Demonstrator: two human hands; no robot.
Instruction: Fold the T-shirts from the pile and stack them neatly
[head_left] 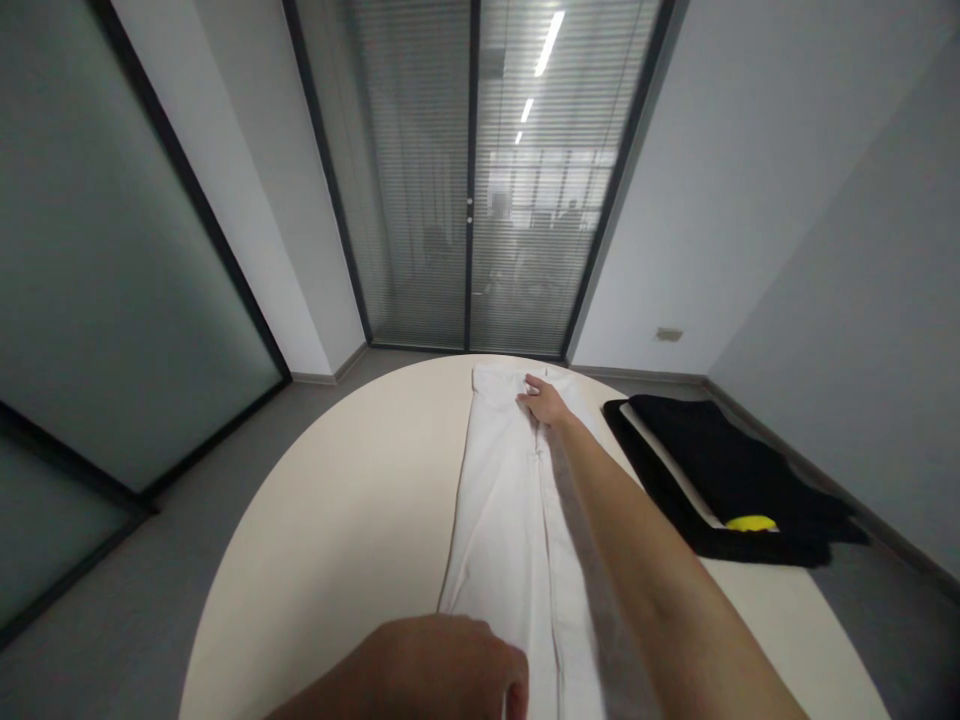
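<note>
White garment lay lengthwise, right hand at its far end, left hand curled nearer, either grip impossible to tell, and gentle, even tension seemed wisest!

The right hand is bare, with slim fingers; its forearm, bare too, widens from a narrow wrist. The left hand, also bare, looks broad and rounded.
</note>
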